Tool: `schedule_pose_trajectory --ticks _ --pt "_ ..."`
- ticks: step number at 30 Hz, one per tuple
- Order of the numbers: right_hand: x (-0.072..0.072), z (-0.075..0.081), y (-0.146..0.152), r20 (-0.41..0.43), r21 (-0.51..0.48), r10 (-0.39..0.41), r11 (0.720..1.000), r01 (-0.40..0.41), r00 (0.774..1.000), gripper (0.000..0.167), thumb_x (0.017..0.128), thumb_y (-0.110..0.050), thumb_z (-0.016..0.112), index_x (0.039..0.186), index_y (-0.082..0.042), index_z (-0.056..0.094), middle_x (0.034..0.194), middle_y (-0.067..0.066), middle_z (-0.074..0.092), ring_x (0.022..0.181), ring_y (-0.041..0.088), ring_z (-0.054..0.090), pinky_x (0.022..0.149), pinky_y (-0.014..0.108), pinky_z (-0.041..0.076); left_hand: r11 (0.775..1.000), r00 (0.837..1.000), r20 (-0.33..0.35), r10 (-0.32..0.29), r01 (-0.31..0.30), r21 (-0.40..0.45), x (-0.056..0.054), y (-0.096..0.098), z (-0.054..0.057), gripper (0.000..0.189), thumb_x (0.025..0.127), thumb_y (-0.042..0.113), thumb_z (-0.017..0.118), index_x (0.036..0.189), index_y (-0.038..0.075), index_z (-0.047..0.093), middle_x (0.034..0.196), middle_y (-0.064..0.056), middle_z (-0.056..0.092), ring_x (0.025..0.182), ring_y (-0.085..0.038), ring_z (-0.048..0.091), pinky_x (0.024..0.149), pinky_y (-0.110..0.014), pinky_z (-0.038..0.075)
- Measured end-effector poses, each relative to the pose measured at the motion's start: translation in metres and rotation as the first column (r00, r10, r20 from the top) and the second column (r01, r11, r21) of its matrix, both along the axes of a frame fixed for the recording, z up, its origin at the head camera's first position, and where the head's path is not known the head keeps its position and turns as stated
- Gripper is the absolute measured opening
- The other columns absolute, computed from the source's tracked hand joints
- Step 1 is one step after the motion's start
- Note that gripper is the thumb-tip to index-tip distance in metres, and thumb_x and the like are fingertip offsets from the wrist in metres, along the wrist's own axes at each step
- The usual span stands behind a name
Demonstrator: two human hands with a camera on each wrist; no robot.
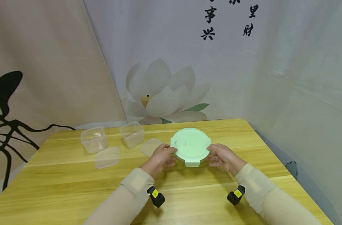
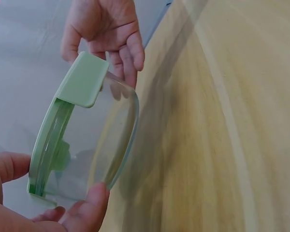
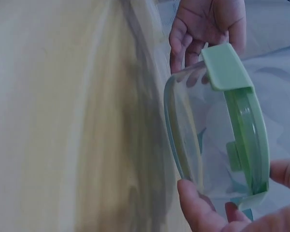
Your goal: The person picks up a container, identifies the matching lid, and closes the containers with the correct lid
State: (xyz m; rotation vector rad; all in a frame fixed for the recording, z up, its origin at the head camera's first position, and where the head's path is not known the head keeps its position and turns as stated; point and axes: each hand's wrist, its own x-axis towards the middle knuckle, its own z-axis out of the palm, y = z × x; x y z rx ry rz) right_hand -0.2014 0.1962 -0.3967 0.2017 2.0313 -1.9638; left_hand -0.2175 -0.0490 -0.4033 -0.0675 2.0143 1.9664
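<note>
A round glass food container [image 2: 99,145] with a mint-green snap lid [image 1: 191,144] is held just above the table, its lid facing up. My left hand [image 1: 160,158] grips its left side, thumb on the lid's edge and fingertips under the glass. On the opposite side my right hand [image 1: 225,158] holds it the same way. In the left wrist view, one green side clip [image 2: 84,82] is folded down over the rim. A similar clip [image 3: 228,67] shows in the right wrist view. Through the clear glass, the inside looks empty.
Two clear plastic tubs, a left one [image 1: 94,140] and a right one [image 1: 132,135], stand at the back left of the wooden table [image 1: 193,193]. Their flat translucent lids, one nearer [image 1: 107,157] and one by my left hand [image 1: 150,147], lie in front. A printed curtain [image 1: 230,78] hangs behind.
</note>
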Motion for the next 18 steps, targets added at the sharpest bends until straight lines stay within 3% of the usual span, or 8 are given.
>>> schedule_pose_trajectory --ticks 8,13,18 --pt "-0.019 0.005 0.010 -0.007 0.093 -0.010 0.996 0.011 1.000 0.035 0.093 -0.020 0.049 0.120 0.003 0.046 0.098 0.004 0.061 0.094 0.021 0.061 0.093 0.049 0.050 1.000 1.000 0.011 -0.004 0.004 0.010 -0.011 0.013 0.000 0.039 0.094 0.019 0.058 0.123 -0.002 0.040 0.125 -0.020 0.047 0.103 -0.036 0.058 0.080 -0.041 0.055" --pt "-0.030 0.006 0.013 0.029 0.081 -0.039 0.996 0.037 0.999 0.046 0.092 -0.020 0.049 0.130 0.004 0.038 0.104 0.007 0.058 0.093 0.021 0.060 0.095 0.050 0.048 1.000 1.000 0.008 -0.014 0.014 0.017 -0.021 0.019 -0.003 0.038 0.094 0.019 0.058 0.121 -0.001 0.040 0.125 -0.021 0.046 0.106 -0.037 0.057 0.082 -0.041 0.055" --pt "-0.039 0.005 0.016 0.059 0.050 -0.058 0.997 0.055 0.997 0.054 0.093 -0.021 0.048 0.138 0.003 0.031 0.117 0.014 0.051 0.095 0.023 0.058 0.099 0.052 0.044 1.000 1.000 0.010 -0.015 0.015 0.013 -0.030 0.023 -0.002 0.044 0.096 0.019 0.057 0.128 -0.003 0.038 0.131 -0.022 0.045 0.109 -0.038 0.058 0.087 -0.044 0.053"
